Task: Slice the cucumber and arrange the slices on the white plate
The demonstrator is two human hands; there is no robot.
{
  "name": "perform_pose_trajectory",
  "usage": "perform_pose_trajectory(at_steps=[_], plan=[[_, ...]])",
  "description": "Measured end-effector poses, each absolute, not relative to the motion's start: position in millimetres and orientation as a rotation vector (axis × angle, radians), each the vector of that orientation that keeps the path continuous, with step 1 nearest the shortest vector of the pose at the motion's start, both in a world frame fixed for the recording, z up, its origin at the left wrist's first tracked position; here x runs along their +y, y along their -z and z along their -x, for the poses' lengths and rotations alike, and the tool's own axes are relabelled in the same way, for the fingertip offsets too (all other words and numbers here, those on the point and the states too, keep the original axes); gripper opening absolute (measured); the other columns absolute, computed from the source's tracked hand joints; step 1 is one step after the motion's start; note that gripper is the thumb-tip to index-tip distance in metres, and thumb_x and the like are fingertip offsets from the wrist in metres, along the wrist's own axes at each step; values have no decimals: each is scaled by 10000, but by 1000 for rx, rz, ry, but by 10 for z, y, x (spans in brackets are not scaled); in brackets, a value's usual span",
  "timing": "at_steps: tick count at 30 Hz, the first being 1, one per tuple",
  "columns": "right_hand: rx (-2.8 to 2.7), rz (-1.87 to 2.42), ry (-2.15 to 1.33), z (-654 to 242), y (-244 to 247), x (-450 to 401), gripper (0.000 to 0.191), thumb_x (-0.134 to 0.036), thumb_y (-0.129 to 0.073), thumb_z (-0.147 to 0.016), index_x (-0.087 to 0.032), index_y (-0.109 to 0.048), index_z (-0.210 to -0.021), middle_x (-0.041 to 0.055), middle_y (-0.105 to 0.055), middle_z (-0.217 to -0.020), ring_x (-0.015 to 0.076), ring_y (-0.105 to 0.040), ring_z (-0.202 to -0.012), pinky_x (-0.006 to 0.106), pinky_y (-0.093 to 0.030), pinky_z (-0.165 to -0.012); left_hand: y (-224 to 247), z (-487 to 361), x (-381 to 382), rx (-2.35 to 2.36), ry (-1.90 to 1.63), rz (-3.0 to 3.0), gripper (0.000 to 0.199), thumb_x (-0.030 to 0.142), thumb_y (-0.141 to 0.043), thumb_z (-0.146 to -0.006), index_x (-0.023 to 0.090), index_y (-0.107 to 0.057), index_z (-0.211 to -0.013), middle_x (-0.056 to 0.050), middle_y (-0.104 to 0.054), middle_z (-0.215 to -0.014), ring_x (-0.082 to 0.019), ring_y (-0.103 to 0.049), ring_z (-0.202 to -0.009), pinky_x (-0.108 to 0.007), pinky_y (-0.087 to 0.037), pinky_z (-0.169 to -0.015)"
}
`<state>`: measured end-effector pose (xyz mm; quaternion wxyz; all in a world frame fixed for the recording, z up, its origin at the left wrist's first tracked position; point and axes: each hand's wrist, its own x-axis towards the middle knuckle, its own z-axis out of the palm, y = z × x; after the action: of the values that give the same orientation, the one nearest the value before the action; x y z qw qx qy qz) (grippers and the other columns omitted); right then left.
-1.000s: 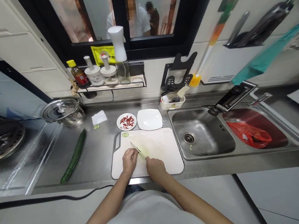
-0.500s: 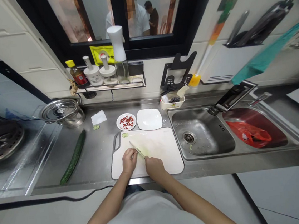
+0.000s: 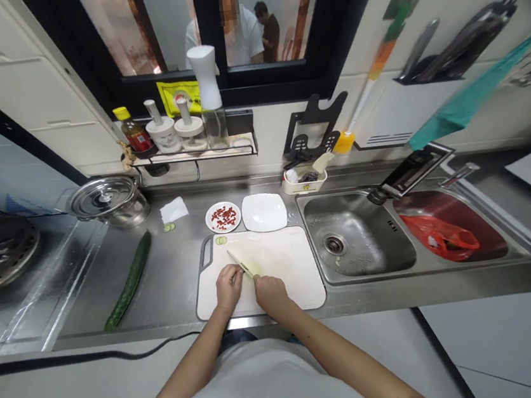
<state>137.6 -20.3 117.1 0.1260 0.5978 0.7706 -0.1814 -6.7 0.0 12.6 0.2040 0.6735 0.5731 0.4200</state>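
Note:
My right hand (image 3: pixel 271 294) is wrapped round the handle of a knife (image 3: pixel 240 263), whose blade points up and left over the white cutting board (image 3: pixel 288 273). Just left of the blade, my left hand (image 3: pixel 229 286) has its fingers bent together on something small, too hidden to name. Green cucumber slices (image 3: pixel 221 240) lie at the board's top left corner. Behind the board stand a small plate of chopped red pieces (image 3: pixel 223 217) and a bare white plate (image 3: pixel 264 212). A whole cucumber (image 3: pixel 130 281) rests on the steel counter to the left.
A lidded pot (image 3: pixel 112 203) and a white paper (image 3: pixel 174 210) with slices beside it are at the left. The sink (image 3: pixel 366 238) with a faucet (image 3: pixel 411 173) is at the right. Bottles stand on a rack (image 3: pixel 193 155). A person shows in the window.
The knife blade has tilted slightly and my right hand has shifted a little to the left. My left hand stays almost in place.

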Motion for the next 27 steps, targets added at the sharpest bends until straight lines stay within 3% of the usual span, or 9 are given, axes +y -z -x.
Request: perform_pose_trajectory(at_steps=[27], plan=[[2260,-1721,592,-1319,-1129,-57,323,-118,-330,-915,-140,-620,-1056,137,-700,-949,220,-666,-947,301,-480,-759,-148,77,3,1583,-1168,-1860,197,269,-479,-893,199,-597,-752,-38,-626,-786,-162,-583,-772,-289,-468,-717]])
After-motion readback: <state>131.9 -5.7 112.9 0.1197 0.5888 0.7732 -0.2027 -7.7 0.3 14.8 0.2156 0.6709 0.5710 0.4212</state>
